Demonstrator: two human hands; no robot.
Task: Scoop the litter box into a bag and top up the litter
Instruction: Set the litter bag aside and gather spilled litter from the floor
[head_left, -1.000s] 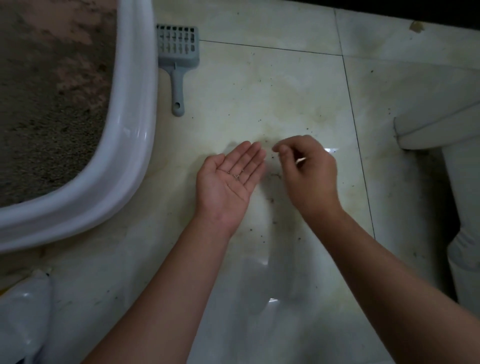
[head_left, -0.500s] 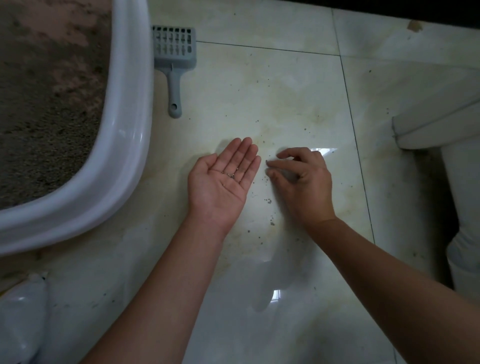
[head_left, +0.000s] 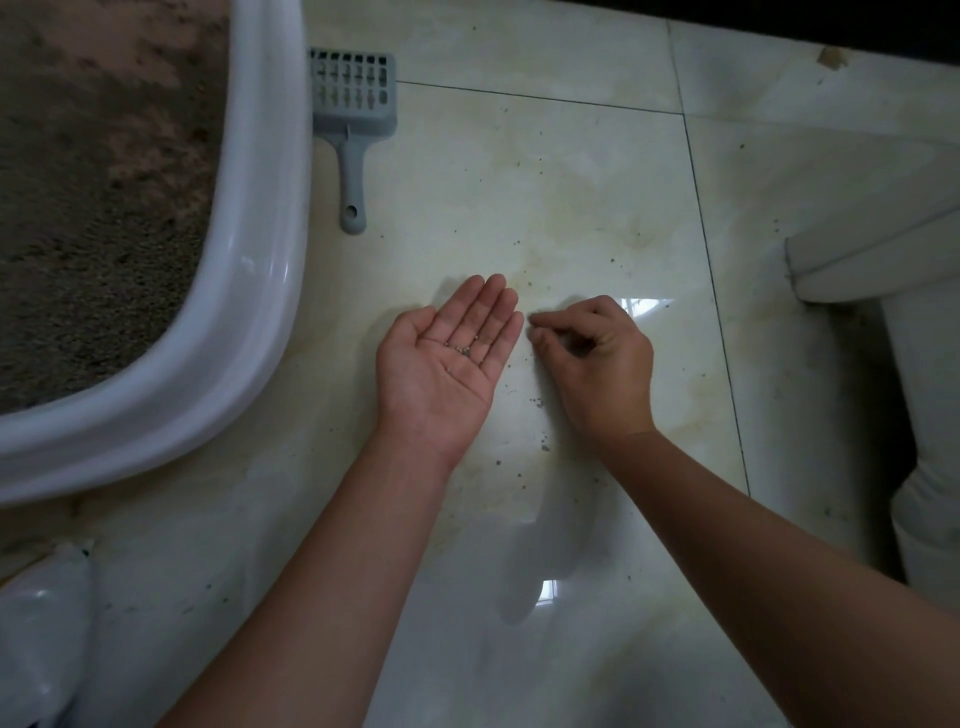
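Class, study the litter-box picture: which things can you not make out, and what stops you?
- Right hand, head view: curled fingers hide whether its fingertips pinch a grain.
- Litter box: cut off by top and left edges.
- White bag: cut off at lower left corner.
- Grains in left hand: too small to count.

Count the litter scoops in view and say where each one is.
1. The grey scoop lies flat on the floor tile, right beside the white litter box, handle pointing toward the person. Neither hand touches it. Others may lie outside the frame.
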